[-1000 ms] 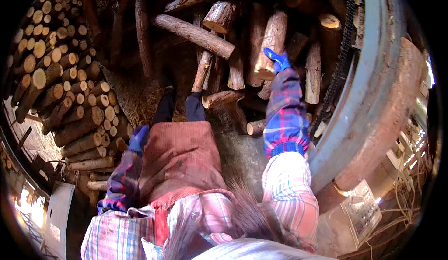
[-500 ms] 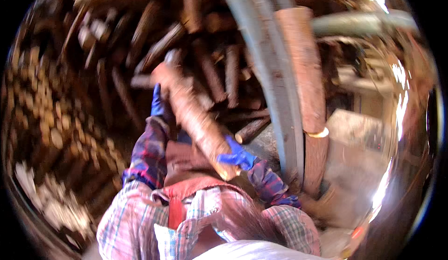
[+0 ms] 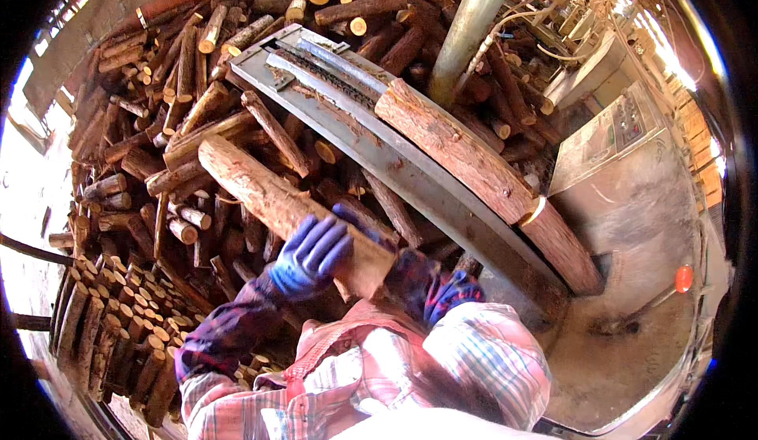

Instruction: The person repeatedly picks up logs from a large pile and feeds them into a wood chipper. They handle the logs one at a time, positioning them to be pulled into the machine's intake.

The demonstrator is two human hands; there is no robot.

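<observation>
A thick log with rough, partly stripped bark slants in front of my chest, its far end up to the left. My left hand, in a blue glove, is closed over its near part, fingers across the top. On the log's right side is my gloved right hand, mostly hidden behind the wood. To the right runs a long metal trough with a chain in its slot. A bark-covered log lies along it, end to end with a second log.
A large heap of loose logs fills the far left, beyond the trough too. Short logs stand in a tight stack at the lower left. A metal post rises behind the trough. At right are a control box and a red-knobbed lever.
The view has turned and cleared of blur. My left hand has shifted from the log's far part to its near part. The right hand is now largely behind the log.
</observation>
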